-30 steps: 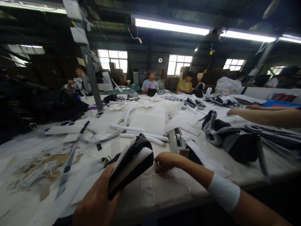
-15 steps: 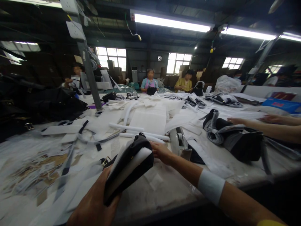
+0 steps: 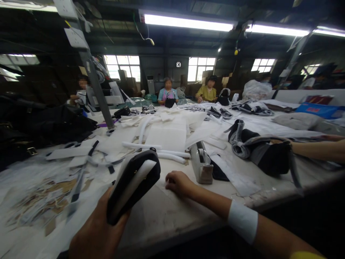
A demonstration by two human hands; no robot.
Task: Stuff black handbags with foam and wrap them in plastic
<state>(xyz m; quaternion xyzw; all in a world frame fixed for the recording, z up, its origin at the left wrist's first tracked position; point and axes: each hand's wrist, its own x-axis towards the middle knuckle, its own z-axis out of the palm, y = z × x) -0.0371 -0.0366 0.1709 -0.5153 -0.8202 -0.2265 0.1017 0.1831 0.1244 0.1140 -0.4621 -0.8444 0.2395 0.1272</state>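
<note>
The bag point(image 3: 144, 184) is black, its padding point(image 3: 140, 176) white, the wristband point(image 3: 242, 220) pale blue.

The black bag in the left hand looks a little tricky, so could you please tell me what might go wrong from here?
The black bag is tilted and held by the left hand alone, so it could slip from that grip. The white padding showing in it might shift or slide out. The right hand is close to what looks like a tape dispenser and could bump it.
</note>
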